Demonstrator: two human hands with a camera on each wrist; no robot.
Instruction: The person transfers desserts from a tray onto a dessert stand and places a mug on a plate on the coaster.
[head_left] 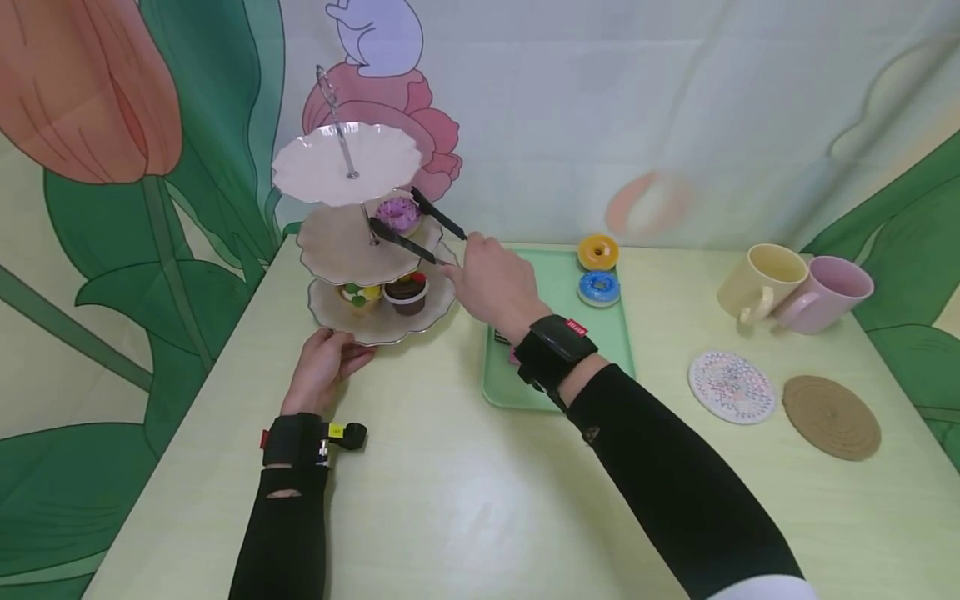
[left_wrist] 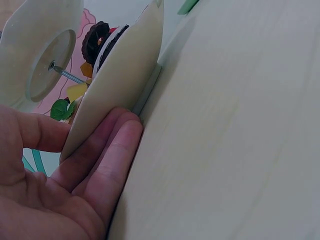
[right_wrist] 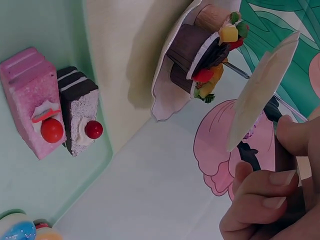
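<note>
A three-tier cake stand with scalloped white plates stands at the left of the table. My left hand grips the bottom plate's front rim, thumb on the edge and fingers beneath the plate. My right hand holds black tongs, whose arms lie on either side of a purple doughnut at the middle tier. On the bottom tier sit a chocolate cupcake and a fruit-topped cupcake. From the right wrist, the middle plate mostly hides the doughnut.
A green tray holds a yellow doughnut, a blue doughnut, a pink cake slice and a dark cake slice. Yellow and pink mugs stand right, behind a patterned coaster and a brown coaster.
</note>
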